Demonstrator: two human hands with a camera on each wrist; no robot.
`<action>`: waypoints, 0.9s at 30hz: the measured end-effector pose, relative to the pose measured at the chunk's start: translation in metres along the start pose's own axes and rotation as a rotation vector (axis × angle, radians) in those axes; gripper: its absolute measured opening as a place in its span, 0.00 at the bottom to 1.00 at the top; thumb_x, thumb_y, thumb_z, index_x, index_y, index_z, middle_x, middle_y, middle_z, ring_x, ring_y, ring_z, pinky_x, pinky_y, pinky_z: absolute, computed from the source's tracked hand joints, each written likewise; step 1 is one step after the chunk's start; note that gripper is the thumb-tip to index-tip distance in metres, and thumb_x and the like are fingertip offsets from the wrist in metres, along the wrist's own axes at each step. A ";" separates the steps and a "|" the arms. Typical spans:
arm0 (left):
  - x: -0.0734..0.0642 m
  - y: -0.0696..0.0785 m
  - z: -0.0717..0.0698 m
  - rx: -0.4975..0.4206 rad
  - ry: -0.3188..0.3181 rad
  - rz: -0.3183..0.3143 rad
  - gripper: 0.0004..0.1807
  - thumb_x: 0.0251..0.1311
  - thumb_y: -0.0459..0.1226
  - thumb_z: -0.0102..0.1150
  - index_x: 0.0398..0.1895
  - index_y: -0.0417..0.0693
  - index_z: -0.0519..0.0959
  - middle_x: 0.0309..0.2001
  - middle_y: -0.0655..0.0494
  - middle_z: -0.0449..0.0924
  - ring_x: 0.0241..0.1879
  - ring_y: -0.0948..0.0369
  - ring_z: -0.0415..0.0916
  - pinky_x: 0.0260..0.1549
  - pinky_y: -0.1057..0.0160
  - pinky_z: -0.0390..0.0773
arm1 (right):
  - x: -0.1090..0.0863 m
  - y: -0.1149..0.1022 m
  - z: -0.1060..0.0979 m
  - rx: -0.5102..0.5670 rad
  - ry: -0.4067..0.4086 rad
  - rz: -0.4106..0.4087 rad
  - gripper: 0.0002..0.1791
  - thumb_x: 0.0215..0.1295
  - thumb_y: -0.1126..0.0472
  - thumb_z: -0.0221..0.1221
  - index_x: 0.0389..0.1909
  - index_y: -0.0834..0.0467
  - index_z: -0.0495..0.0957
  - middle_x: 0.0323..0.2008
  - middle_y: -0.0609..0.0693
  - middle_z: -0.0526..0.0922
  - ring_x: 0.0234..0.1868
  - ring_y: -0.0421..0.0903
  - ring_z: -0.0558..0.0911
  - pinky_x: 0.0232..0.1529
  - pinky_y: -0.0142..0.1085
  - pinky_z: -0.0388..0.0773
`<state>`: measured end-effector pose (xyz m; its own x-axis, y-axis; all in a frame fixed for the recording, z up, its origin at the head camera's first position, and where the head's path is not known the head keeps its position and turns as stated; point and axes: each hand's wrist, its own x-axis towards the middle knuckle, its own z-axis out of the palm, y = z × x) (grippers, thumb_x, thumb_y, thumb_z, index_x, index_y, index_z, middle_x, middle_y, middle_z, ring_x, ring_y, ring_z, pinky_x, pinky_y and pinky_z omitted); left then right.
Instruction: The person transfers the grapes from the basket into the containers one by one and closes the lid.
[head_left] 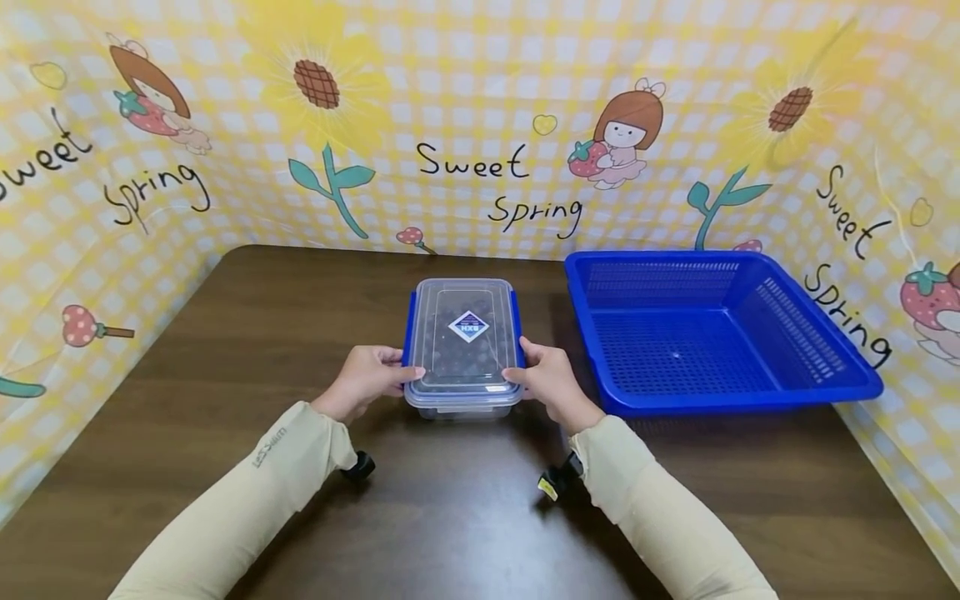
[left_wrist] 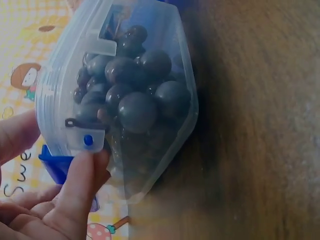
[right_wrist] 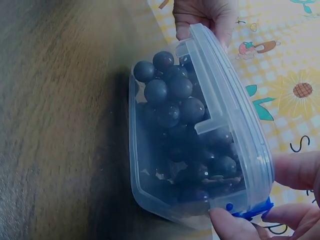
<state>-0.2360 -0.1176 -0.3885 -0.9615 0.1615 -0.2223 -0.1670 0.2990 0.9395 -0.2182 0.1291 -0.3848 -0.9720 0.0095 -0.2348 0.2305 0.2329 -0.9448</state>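
A clear plastic food container (head_left: pixel 468 358) with a see-through lid and blue side latches stands on the table, full of dark round fruits (right_wrist: pixel 172 95) that look like grapes. A diamond-shaped sticker marks the lid. My left hand (head_left: pixel 369 375) grips the container's near left side, its thumb on the lid's edge and fingers at the blue latch (left_wrist: pixel 57 165). On the opposite side my right hand (head_left: pixel 551 379) holds the near right edge in the same way, with a thumb on the lid and fingers by the other latch (right_wrist: pixel 255 208).
To the right of the container stands a blue plastic basket (head_left: pixel 750 392) with slotted walls and a perforated floor. Behind the brown wooden table (head_left: pixel 300 292) hangs a yellow checked cloth (head_left: pixel 472 75) with printed flowers and figures.
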 end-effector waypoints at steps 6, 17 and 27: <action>-0.005 -0.001 0.002 0.016 -0.026 -0.002 0.28 0.60 0.31 0.63 0.60 0.24 0.68 0.47 0.31 0.79 0.35 0.50 0.84 0.41 0.54 0.80 | -0.001 -0.001 0.003 -0.044 -0.006 0.004 0.37 0.62 0.70 0.61 0.71 0.63 0.58 0.67 0.60 0.66 0.50 0.57 0.82 0.43 0.44 0.80; -0.005 0.002 -0.005 0.152 -0.085 0.002 0.27 0.62 0.33 0.62 0.60 0.25 0.70 0.42 0.36 0.83 0.32 0.51 0.84 0.40 0.55 0.81 | -0.001 0.002 0.000 -0.166 -0.051 -0.011 0.38 0.64 0.66 0.61 0.72 0.62 0.55 0.68 0.61 0.64 0.57 0.58 0.77 0.50 0.46 0.76; -0.013 0.011 -0.017 0.652 -0.026 0.267 0.36 0.68 0.48 0.51 0.70 0.32 0.58 0.54 0.32 0.75 0.49 0.43 0.76 0.53 0.46 0.71 | -0.020 -0.026 -0.002 -0.836 -0.095 -0.263 0.38 0.66 0.52 0.58 0.72 0.63 0.56 0.64 0.63 0.69 0.57 0.56 0.76 0.56 0.49 0.73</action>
<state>-0.2290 -0.1322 -0.3704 -0.9445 0.3280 -0.0203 0.2462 0.7472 0.6173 -0.2046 0.1253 -0.3551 -0.9724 -0.2168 -0.0863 -0.1453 0.8520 -0.5029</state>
